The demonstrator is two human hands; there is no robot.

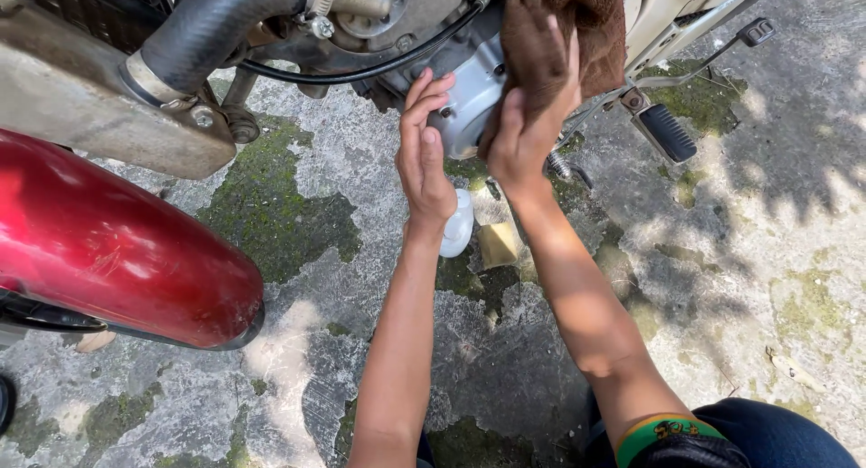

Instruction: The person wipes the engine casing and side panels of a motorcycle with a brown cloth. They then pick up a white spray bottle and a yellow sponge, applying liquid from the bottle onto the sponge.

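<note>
Ground (740,251): cracked grey concrete with green moss patches, sunlight dappled over the right side.
Motorbike engine (379,17): fills the top of the view, grimy metal with a thick black hose (212,21) bending down into a dull exhaust pipe (90,98) at the left.
Red fender (108,242): glossy, curved, at the left edge, well apart from both hands.
Engine cover (474,93): pale silver, rounded, sitting between the two hands at the bottom of the engine.
Brown cloth (564,30): a soft rag pressed against the engine just right of the silver cover, bunched up above the fingers.
Right hand (528,129): fingers spread up over the brown cloth, holding it flat against the bike; the palm faces the machine.
Left hand (424,152): flat and open, holding nothing, fingertips touching the left edge of the engine cover.
Footpeg (667,132): black ribbed rubber, sticking out to the right of the cloth.
White bottle (457,226): small, on the ground just behind the left wrist, partly hidden.
Yellow block (498,244): a small sponge-like piece on the concrete, just beside the white bottle.
</note>
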